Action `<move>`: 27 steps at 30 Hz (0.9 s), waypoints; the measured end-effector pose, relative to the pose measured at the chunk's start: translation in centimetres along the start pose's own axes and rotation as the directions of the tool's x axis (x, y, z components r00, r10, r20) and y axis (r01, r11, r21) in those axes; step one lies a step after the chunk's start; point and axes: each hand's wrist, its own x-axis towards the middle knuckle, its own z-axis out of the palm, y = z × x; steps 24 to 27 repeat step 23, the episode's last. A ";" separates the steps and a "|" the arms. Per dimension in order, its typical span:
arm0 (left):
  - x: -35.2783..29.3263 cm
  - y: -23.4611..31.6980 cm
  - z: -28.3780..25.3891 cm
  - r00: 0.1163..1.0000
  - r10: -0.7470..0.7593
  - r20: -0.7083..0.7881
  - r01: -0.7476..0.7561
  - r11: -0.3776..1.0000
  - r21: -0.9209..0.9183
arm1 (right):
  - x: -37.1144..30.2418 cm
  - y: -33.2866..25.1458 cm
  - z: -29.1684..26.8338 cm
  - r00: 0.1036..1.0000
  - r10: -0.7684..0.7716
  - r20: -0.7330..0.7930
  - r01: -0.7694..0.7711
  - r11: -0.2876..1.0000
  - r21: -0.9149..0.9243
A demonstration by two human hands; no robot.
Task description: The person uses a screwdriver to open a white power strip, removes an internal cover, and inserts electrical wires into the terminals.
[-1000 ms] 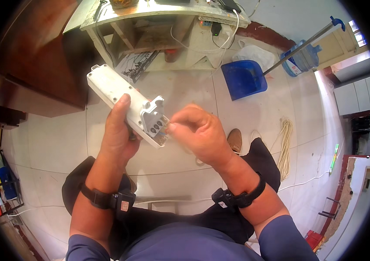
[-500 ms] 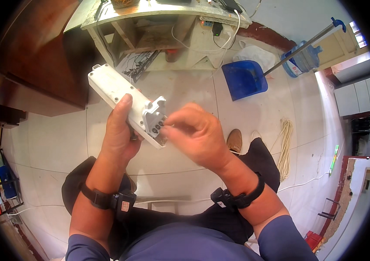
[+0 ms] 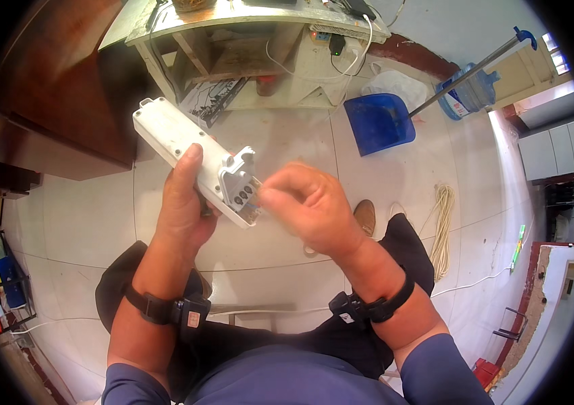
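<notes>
My left hand [image 3: 185, 196] is closed round a long white plastic housing [image 3: 182, 138], thumb along its upper face. The housing slants from upper left to lower right, with a small loop at its far end and screw holes along its face. At its near end a raised flap [image 3: 237, 177] and three dark round ports [image 3: 243, 196] show over an open compartment. My right hand [image 3: 310, 206] is beside that compartment, thumb and fingers pinched together at its edge. Whatever the pinch holds is too small and hidden to make out.
A blue dustpan [image 3: 378, 125] with a long handle and a water jug [image 3: 466, 94] stand at the far right. A coil of pale rope [image 3: 442, 233] lies on the tiled floor. A workbench [image 3: 233, 23] with cables is ahead, a brown cabinet [image 3: 64, 88] at left.
My right hand has drawn slightly right, uncovering more of the ports. The housing in my left hand has shifted a little up and to the left.
</notes>
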 end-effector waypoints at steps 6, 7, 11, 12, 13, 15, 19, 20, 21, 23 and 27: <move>0.1 0.1 -0.6 1.000 -0.023 0.009 0.022 0.999 0.031 | 0.1 -0.2 -0.5 0.987 0.141 0.074 -0.146 0.987 0.072; 0.1 0.1 -0.7 1.000 -0.020 0.010 0.019 0.999 0.035 | 0.1 -0.3 -0.5 0.989 0.129 0.071 -0.131 0.991 0.017; 0.1 -0.2 -0.4 1.000 0.010 -0.002 -0.010 1.000 0.001 | 0.3 -0.2 -0.2 0.978 0.201 0.049 -0.205 0.973 0.104; 0.1 -0.2 -0.2 1.000 0.010 0.000 -0.010 1.000 0.001 | 0.3 -0.5 -0.3 0.970 0.237 0.054 -0.242 0.962 0.128; 0.0 -0.1 0.1 1.000 0.010 -0.016 -0.010 1.000 -0.006 | 0.3 -0.6 -0.3 0.960 0.272 0.060 -0.278 0.948 0.153; 0.0 -0.1 0.2 0.999 0.011 -0.032 -0.011 1.000 -0.011 | 0.2 0.2 0.1 0.987 0.158 0.039 -0.161 0.982 0.103; 0.1 -0.2 -0.1 1.000 0.017 -0.021 -0.017 1.000 -0.022 | 0.1 0.2 -0.1 0.999 0.007 0.047 -0.007 1.000 -0.011; 0.1 -0.2 0.0 0.999 0.018 -0.038 -0.019 1.000 -0.024 | 0.1 0.3 -0.1 0.999 0.008 0.046 -0.007 1.000 -0.013; 0.1 -0.2 -0.1 0.999 0.019 -0.038 -0.020 1.000 -0.023 | 0.1 0.2 -0.1 0.999 0.022 0.048 -0.021 1.000 -0.011; 0.2 -0.2 -0.1 0.999 0.028 -0.030 -0.028 1.000 -0.013 | 0.1 0.2 -0.2 0.998 0.035 0.051 -0.035 0.999 -0.010; 0.2 -0.2 -0.1 0.999 0.028 -0.030 -0.028 1.000 -0.013 | 0.1 0.2 -0.2 0.998 0.035 0.051 -0.035 0.999 -0.010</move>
